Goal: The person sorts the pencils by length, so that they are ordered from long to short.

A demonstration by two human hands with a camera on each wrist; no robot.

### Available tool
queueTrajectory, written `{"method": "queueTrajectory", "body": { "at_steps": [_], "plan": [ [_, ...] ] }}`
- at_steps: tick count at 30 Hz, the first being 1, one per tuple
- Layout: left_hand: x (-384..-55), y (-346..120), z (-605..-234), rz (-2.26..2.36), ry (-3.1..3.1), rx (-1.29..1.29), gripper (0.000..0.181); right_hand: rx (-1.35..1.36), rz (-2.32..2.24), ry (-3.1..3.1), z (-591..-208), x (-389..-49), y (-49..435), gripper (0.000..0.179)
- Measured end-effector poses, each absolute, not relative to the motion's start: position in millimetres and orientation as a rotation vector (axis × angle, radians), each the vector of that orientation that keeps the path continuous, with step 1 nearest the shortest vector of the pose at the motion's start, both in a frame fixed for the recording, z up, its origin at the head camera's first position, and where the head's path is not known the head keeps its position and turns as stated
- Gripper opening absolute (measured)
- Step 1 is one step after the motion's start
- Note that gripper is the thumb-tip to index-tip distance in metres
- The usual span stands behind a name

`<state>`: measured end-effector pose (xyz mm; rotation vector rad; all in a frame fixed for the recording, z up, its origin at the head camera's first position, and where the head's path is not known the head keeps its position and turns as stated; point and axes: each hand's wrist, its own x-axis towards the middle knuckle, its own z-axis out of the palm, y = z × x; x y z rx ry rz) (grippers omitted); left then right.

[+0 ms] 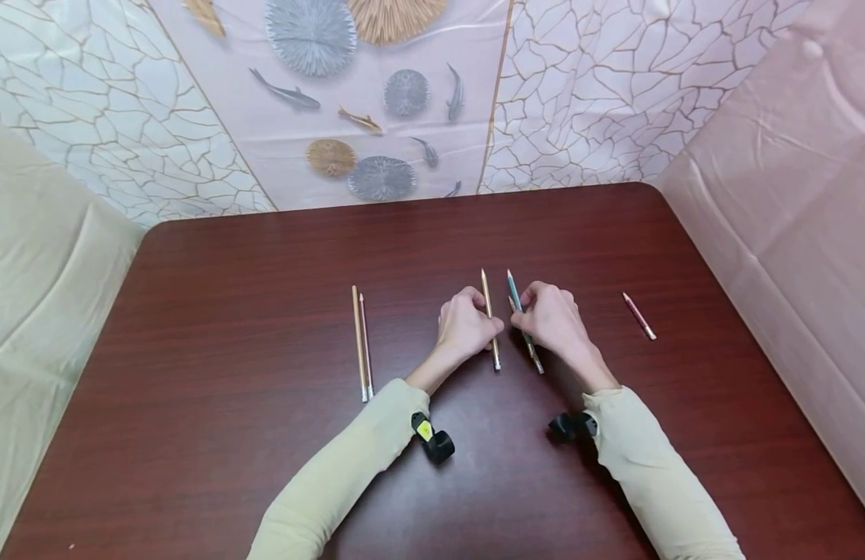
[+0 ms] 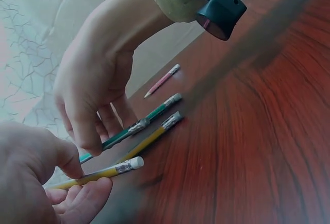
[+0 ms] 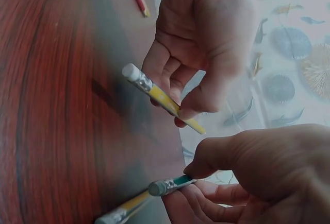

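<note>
Cream sleeves point(image 1: 334, 467) nearest the camera, a black wrist device point(image 1: 436, 443) at each cuff — all on the near side of the teal pencil point(image 1: 514, 292), taken as landmark. Right hand point(image 1: 555, 319) has its fingers pinched round the teal pencil, point facing away. Just left of it, left hand point(image 1: 467, 323) pinches a yellow pencil point(image 1: 487, 299) between thumb and fingers, eraser toward the wearer. Another yellow pencil point(image 2: 149, 140) runs close beside the teal one; whether the right fingers grip it too, cannot tell.

Handling (judged): light, stiff, likely smooth-painted and inclined to roll; sharpened points the fragile part. Best hold is mid-barrel, clear of point and eraser.

Others: wood-toned pencil point(image 1: 359, 343) and long pink pencil point(image 1: 365, 346), side by side, well left of the teal pencil; short red pencil point(image 1: 639, 316) to its right, apart.

Surface: dark red-brown table point(image 1: 229, 327), glossy, probably little friction. Room: patterned cloth point(image 1: 579, 93) beyond the teal pencil; plain drapes point(image 1: 789, 194) to either side, creased.
</note>
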<state>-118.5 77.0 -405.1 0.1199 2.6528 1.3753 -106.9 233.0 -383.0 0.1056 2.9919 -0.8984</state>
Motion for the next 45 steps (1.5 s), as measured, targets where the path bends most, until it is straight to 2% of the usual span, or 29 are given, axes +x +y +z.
{"method": "queueTrajectory", "body": {
  "at_steps": [16, 45],
  "plan": [
    [-117, 43, -396, 1.395, 2.651, 0.083, 0.029, 0.062, -1.128, 2.838, -375, -106, 211, 0.017],
    [-115, -4, -397, 1.332, 2.702, 0.04, 0.028, -0.027, -1.322, 2.65, -382, -108, 161, 0.018]
  ]
}}
